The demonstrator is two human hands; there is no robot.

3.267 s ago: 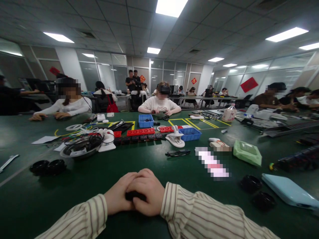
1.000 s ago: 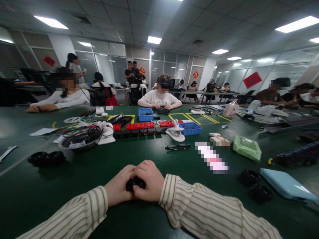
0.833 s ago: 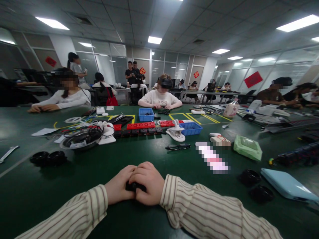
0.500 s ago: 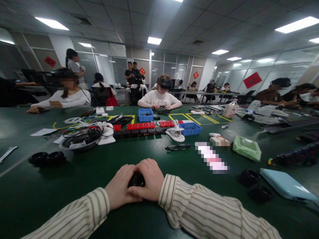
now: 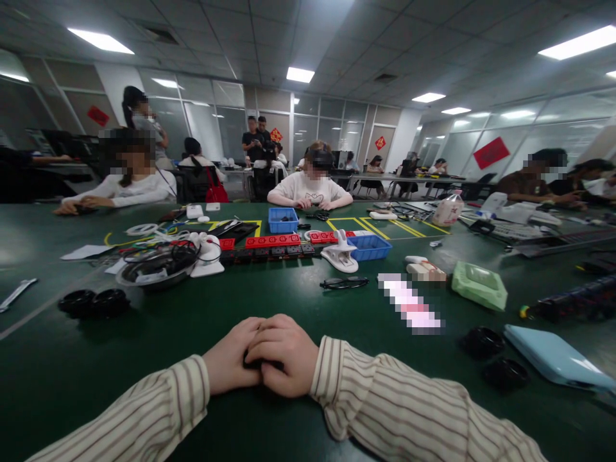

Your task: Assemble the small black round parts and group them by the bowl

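Observation:
My left hand and my right hand rest together on the green table near its front edge. Both are closed around a small black object, of which only a dark sliver shows between the fingers. My right hand lies partly over the left. Striped sleeves cover both forearms. What the black object is cannot be made out.
Black round lids lie left, two more right beside a light blue case. Ahead are glasses, a green packet, a bowl of cables, red and black sockets, blue bins. Other people sit around.
Half a second ago my fingers were parted and the black object showed between them; now both hands have closed over it, hiding most of it. The hands stay in place.

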